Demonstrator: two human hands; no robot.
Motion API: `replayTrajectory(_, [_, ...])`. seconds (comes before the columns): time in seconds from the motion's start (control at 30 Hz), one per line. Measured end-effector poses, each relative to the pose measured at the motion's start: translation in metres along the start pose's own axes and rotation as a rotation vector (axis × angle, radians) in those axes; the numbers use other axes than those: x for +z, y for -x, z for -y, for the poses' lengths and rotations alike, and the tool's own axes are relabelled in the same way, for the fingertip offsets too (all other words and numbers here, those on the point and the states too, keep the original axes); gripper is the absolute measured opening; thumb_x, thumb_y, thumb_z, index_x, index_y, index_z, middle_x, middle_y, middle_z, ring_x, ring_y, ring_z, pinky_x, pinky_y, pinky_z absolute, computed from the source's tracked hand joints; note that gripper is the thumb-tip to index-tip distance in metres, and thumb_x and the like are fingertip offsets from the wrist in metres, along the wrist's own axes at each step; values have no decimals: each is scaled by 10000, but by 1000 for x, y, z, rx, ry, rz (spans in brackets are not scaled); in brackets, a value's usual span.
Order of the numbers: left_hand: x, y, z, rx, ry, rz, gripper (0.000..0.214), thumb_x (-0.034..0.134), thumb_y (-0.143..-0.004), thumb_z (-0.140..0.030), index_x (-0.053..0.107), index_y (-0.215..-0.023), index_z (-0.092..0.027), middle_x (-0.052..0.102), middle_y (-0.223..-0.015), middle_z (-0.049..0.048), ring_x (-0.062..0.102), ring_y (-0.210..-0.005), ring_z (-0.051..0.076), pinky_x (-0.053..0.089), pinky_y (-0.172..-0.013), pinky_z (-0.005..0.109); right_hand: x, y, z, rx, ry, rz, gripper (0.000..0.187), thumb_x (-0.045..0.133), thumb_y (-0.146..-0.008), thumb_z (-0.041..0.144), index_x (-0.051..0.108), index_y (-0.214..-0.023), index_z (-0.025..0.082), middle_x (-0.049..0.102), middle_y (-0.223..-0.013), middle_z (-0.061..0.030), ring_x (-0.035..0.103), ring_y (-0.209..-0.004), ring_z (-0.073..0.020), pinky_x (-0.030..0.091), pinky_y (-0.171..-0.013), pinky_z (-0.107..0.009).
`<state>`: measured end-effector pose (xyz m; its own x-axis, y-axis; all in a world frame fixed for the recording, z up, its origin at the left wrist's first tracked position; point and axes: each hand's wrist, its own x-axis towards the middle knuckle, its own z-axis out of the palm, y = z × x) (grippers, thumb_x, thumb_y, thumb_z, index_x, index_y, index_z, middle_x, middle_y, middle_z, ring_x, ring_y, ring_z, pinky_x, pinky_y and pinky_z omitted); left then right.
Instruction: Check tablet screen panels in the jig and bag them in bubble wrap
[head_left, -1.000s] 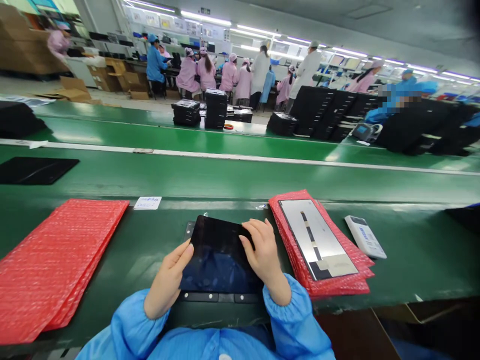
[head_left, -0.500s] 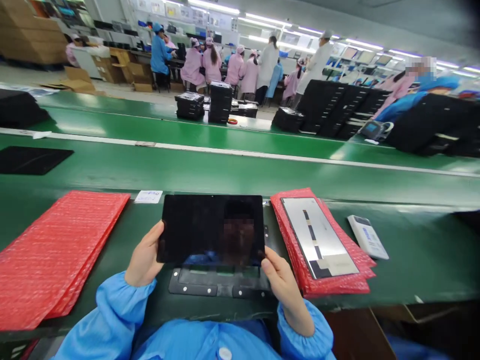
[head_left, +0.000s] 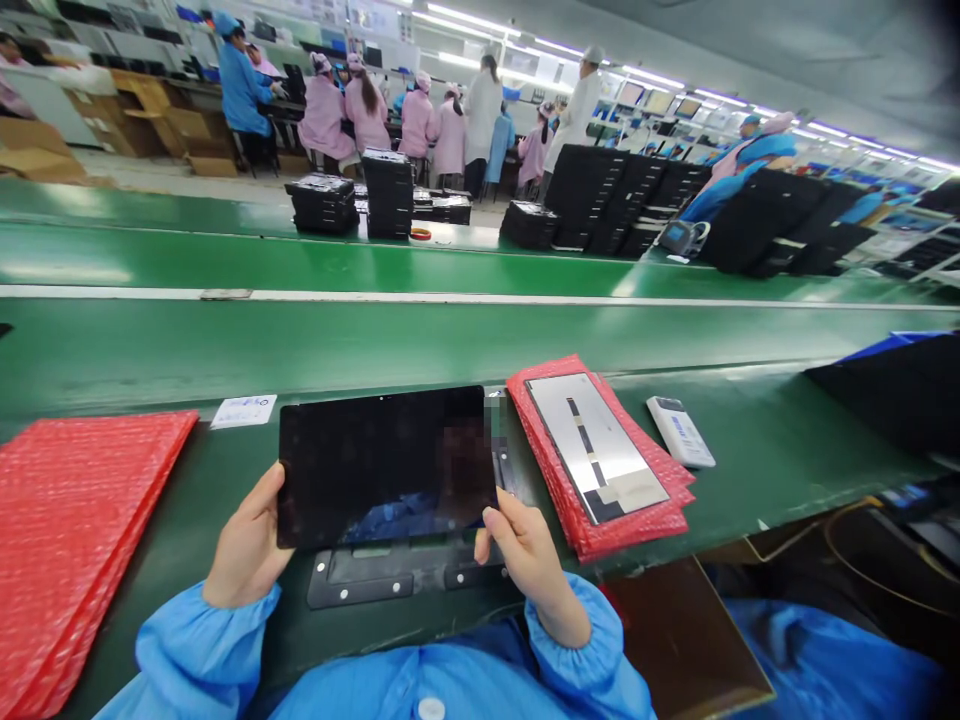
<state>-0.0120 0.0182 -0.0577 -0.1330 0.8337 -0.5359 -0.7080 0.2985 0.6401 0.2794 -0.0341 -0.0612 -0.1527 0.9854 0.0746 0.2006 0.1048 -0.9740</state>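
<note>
Both of my hands hold a dark glass-fronted tablet panel (head_left: 386, 465) by its lower corners, raised and tilted just above the bench. My left hand (head_left: 247, 540) grips the lower left corner. My right hand (head_left: 529, 565) pinches the lower right corner, its fingertips on the glass. Under the panel lies a black metal jig (head_left: 397, 578) with screws, partly hidden. To the right, a silver display panel (head_left: 596, 445) lies face down on a stack of red bubble bags (head_left: 553, 490). A white handheld tester (head_left: 680, 432) lies beyond it.
A larger stack of red bubble bags (head_left: 67, 540) and a small white label card (head_left: 244, 411) lie to my left. A green conveyor belt (head_left: 450, 340) runs behind the bench. A black object with blue edging (head_left: 885, 390) sits at right. Beyond are stacked black panels and co-workers.
The panel has risen from lying on the jig to being held up between my hands. My view has swung, so the bench items now sit further left and higher in the frame.
</note>
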Motion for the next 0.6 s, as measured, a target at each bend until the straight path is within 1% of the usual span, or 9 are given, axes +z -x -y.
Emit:
replayTrajectory(0.13, [1, 1, 0, 10, -9, 23, 398, 386, -945, -131, 640, -1234, -233, 781, -918, 18, 731, -918, 228, 612, -827, 366, 3, 1, -1, 3, -40, -53, 342, 417, -978, 429, 546, -760, 199, 601, -487, 36, 580, -433, -109, 474, -486, -213])
replayTrajectory(0.23, [0, 3, -2, -41, 13, 31, 397, 378, -950, -145, 640, -1235, -232, 780, -925, 24, 729, -924, 228, 599, -855, 364, 4, 1, -2, 25, -78, -74, 356, 429, -968, 458, 522, -737, 203, 573, -465, 43, 554, -409, -102, 450, -460, -205])
replayTrajectory(0.3, [0, 6, -3, -89, 30, 24, 374, 379, -957, -182, 669, -1186, -234, 782, -914, 26, 731, -915, 232, 595, -862, 365, 4, 1, -4, 43, -106, -80, 359, 443, -957, 480, 523, -746, 202, 562, -456, 46, 546, -401, -101, 438, -447, -202])
replayTrajectory(0.33, [1, 8, -3, -120, 18, 25, 348, 403, -953, -203, 683, -1158, -234, 783, -904, 28, 732, -910, 236, 594, -860, 364, 3, 0, -6, 53, -120, -82, 359, 450, -953, 489, 526, -751, 201, 559, -454, 47, 543, -400, -101, 431, -441, -200])
replayTrajectory(0.4, [2, 14, -3, -181, -88, 61, 284, 536, -905, -232, 692, -1142, -231, 782, -908, 38, 733, -907, 252, 597, -848, 362, 1, -1, -11, 75, -144, -85, 357, 455, -950, 497, 541, -771, 200, 550, -449, 51, 531, -391, -98, 410, -428, -197])
replayTrajectory(0.47, [5, 20, -3, -206, -269, 150, 388, 698, -798, -234, 673, -1185, -233, 773, -979, 56, 723, -938, 275, 595, -847, 374, -3, -3, -16, 94, -146, -94, 348, 452, -954, 494, 554, -798, 201, 531, -438, 62, 516, -379, -94, 395, -422, -196])
replayTrajectory(0.5, [5, 24, -4, -182, -358, 194, 458, 750, -749, -249, 667, -1199, -236, 765, -1019, 63, 715, -958, 286, 592, -849, 384, -5, -5, -19, 100, -130, -94, 343, 447, -958, 489, 555, -804, 202, 530, -441, 64, 522, -388, -97, 401, -433, -200])
replayTrajectory(0.53, [6, 27, -5, -125, -448, 221, 491, 783, -713, -281, 674, -1189, -236, 759, -1041, 66, 706, -973, 295, 588, -854, 390, -8, -7, -21, 101, -98, -90, 337, 443, -962, 480, 557, -810, 202, 547, -460, 57, 543, -411, -103, 419, -456, -206])
replayTrajectory(0.6, [7, 32, -10, 69, -666, 231, 417, 805, -672, -364, 737, -1059, -225, 765, -983, 65, 700, -949, 301, 585, -844, 389, -12, -11, -25, 85, 10, -89, 302, 458, -959, 462, 580, -884, 195, 617, -548, 29, 600, -490, -122, 465, -527, -231])
